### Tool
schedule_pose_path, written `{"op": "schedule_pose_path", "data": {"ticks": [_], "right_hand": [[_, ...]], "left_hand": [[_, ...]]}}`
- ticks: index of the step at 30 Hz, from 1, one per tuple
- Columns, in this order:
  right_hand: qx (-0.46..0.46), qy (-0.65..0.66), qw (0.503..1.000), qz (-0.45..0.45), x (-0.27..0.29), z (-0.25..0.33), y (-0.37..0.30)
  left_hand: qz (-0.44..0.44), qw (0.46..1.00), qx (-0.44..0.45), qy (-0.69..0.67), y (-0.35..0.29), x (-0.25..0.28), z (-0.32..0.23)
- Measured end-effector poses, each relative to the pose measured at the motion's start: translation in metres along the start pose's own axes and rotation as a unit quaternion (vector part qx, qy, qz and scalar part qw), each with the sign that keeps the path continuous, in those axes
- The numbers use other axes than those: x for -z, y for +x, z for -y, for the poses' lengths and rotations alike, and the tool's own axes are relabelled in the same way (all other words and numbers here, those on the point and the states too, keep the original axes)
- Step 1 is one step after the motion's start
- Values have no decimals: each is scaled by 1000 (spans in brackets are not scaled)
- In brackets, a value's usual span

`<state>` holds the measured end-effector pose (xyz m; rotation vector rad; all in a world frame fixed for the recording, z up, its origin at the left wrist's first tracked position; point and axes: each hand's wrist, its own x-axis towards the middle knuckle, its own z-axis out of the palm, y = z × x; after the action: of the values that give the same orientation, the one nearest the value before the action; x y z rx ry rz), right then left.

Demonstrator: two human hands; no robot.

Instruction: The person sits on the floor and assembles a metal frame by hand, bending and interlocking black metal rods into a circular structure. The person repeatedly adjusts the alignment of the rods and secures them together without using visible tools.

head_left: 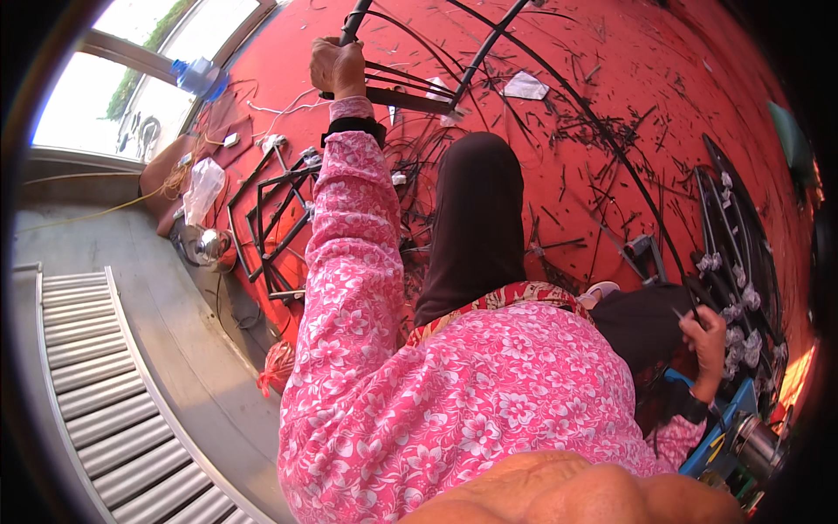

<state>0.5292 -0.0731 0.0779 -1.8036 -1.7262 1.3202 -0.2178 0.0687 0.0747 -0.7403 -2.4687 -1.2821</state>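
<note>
My left hand (339, 66) is raised at the top, its fingers wrapped round a tube of a black tubular frame (478, 59) that looks like a bicycle frame. Thin dark cables run along the frame's bars. From the top of the view, a long black strip (602, 127) arcs down to my right hand (705, 342), low on the right beside my knee. That hand is closed with its fingers pinched on the strip. A small pale, pointed thing sticks out by its fingertips; its kind is too small to make out.
Dark scraps (594, 131) litter the red floor. More black frames (278, 223) lie left of my arm. Wrapped black parts (742, 262) stand at right, above a blue machine (738, 415). At left are a roller conveyor (131, 402) and a blue water jug (201, 79) by the window.
</note>
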Motion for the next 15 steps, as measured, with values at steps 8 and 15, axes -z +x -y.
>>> {"op": "schedule_pose_path", "data": {"ticks": [8,15], "right_hand": [[126,-91,856,-493,291,-224,-84],[1,-132,893,-431,361,-212,-50]], "left_hand": [[-22,998,41,41,46,25,74],[-56,986,-114,105,55,40,64]]}}
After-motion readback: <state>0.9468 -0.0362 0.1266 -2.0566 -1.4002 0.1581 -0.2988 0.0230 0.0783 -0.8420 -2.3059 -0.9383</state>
